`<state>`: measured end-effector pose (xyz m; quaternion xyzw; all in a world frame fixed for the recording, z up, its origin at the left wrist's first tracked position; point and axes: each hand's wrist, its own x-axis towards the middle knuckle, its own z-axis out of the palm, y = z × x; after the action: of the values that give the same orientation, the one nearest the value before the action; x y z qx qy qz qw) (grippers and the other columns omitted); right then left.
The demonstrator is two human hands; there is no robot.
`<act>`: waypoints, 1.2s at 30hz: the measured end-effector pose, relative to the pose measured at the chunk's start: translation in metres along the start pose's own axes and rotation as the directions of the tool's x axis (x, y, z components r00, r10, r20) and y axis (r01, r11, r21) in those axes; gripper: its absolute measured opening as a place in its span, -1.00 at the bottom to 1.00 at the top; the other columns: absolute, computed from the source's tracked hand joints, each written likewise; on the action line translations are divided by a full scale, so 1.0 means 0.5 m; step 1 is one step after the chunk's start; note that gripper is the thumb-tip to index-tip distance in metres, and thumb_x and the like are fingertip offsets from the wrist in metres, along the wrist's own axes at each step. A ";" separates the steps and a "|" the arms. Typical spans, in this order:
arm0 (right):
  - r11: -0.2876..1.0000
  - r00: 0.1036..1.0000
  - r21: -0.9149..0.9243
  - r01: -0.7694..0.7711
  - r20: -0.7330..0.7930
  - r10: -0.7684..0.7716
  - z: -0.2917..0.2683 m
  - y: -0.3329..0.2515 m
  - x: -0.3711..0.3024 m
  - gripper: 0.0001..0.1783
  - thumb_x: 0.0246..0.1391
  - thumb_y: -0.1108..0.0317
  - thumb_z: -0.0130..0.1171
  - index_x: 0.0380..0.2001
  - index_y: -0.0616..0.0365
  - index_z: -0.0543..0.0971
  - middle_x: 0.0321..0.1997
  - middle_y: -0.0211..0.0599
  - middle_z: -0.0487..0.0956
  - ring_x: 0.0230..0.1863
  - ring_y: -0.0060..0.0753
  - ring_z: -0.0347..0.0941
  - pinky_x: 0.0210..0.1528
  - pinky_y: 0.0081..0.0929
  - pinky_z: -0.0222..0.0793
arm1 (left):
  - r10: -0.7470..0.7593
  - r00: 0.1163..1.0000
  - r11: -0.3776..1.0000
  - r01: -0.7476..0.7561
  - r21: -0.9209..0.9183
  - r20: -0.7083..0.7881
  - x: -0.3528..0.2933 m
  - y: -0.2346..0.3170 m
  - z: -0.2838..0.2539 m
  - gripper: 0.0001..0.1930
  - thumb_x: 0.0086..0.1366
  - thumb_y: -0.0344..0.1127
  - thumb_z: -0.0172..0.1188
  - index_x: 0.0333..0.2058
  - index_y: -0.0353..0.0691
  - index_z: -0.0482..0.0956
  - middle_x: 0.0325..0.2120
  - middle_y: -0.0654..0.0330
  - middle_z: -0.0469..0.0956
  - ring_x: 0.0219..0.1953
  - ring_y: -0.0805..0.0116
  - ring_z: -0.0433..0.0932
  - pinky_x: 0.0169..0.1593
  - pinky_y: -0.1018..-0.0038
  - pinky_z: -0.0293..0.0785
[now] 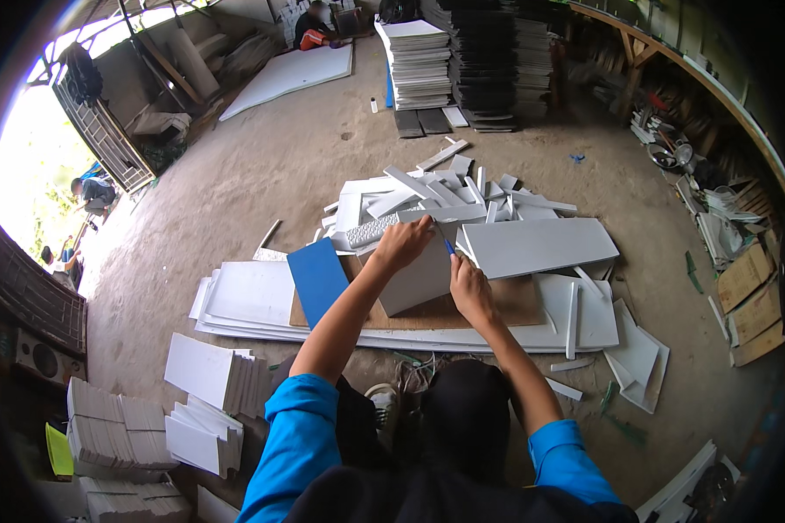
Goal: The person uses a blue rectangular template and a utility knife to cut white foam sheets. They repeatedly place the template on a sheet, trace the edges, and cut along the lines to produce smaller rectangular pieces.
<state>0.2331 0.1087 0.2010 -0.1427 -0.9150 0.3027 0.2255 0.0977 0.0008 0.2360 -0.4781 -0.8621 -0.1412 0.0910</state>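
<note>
Firmly left hand [403,244] pressing ruler [410,220] onto white board [419,277], right hand [468,288] gripping blue knife [449,247].

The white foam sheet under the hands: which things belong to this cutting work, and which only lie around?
In use:
left hand pressing a ruler
right hand with blue cutter
white foam sheet
brown board underneath

Lying about:
blue sheet
scrap strips
cut piece stacks
tall sheet stacks

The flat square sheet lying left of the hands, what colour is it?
The sheet is plain blue, seen best in the head view.
</note>
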 end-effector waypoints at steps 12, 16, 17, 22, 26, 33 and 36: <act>0.988 0.978 -0.012 -0.156 0.138 0.156 -0.017 -0.046 0.050 -0.50 0.17 0.13 -0.40 -0.44 0.37 0.40 -0.50 0.24 0.46 -0.37 0.22 0.40 -0.30 -0.04 0.34 | 0.000 1.000 1.000 0.001 0.025 -0.015 -0.007 0.021 0.006 -0.72 0.15 -0.27 -0.06 -0.20 -0.27 0.23 -0.52 0.03 0.47 -0.58 0.06 0.50 -0.58 0.26 0.41; 0.981 0.963 -0.029 -0.191 0.189 0.193 -0.032 -0.062 0.044 -0.48 0.17 0.13 -0.40 -0.48 0.37 0.43 -0.49 0.25 0.46 -0.37 0.23 0.40 -0.31 -0.03 0.35 | -0.018 1.000 0.997 0.018 0.072 -0.003 -0.008 0.019 0.006 -0.68 0.12 -0.32 -0.06 -0.14 -0.29 0.24 -0.47 0.05 0.48 -0.57 0.09 0.50 -0.60 0.33 0.42; 0.982 0.961 -0.046 -0.183 0.203 0.189 -0.025 -0.051 0.035 -0.49 0.17 0.14 -0.39 -0.47 0.37 0.42 -0.50 0.24 0.46 -0.38 0.23 0.40 -0.31 -0.03 0.35 | -0.006 1.000 0.997 0.008 0.076 -0.025 -0.006 0.016 0.000 -0.67 0.12 -0.32 -0.06 -0.13 -0.29 0.24 -0.48 0.05 0.47 -0.57 0.09 0.51 -0.59 0.33 0.43; 0.971 0.947 -0.012 -0.241 0.216 0.238 -0.027 -0.058 0.030 -0.49 0.17 0.15 -0.37 -0.50 0.37 0.43 -0.47 0.29 0.44 -0.32 0.28 0.36 -0.24 0.01 0.29 | 0.029 0.998 0.998 -0.026 0.051 -0.053 -0.013 0.003 0.007 -0.64 0.10 -0.34 -0.04 -0.10 -0.28 0.23 -0.46 0.04 0.48 -0.57 0.07 0.51 -0.59 0.30 0.43; 0.974 0.947 -0.017 -0.224 0.233 0.222 -0.023 -0.046 0.053 -0.48 0.16 0.14 -0.36 -0.52 0.39 0.43 -0.46 0.28 0.45 -0.32 0.29 0.36 -0.24 -0.01 0.30 | 0.055 0.995 0.994 -0.048 0.093 -0.082 -0.011 0.018 0.012 -0.85 0.16 -0.31 -0.08 -0.32 -0.22 0.22 -0.55 0.09 0.47 -0.58 0.11 0.52 -0.63 0.30 0.41; 0.971 0.937 -0.027 -0.238 0.255 0.236 0.003 -0.029 0.045 -0.46 0.15 0.15 -0.39 -0.48 0.41 0.46 -0.40 0.32 0.44 -0.27 0.29 0.36 -0.18 0.00 0.29 | 0.073 0.997 0.995 -0.071 0.074 -0.023 -0.008 0.000 0.010 -0.69 0.08 -0.38 -0.06 -0.17 -0.29 0.22 -0.46 0.03 0.47 -0.54 0.06 0.51 -0.58 0.29 0.43; 0.965 0.915 -0.027 -0.262 0.311 0.257 0.008 -0.018 0.069 -0.49 0.14 0.16 -0.38 -0.42 0.40 0.46 -0.33 0.31 0.43 -0.21 0.29 0.34 -0.13 -0.02 0.26 | 0.094 0.995 0.995 -0.092 0.046 -0.045 -0.010 0.008 0.010 -0.74 0.12 -0.31 -0.05 -0.23 -0.27 0.23 -0.49 0.04 0.47 -0.55 0.07 0.51 -0.58 0.30 0.41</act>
<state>0.2004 0.1133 0.2148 -0.2115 -0.9096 0.3556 0.0370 0.1035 0.0004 0.2303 -0.5121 -0.8394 -0.1292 0.1284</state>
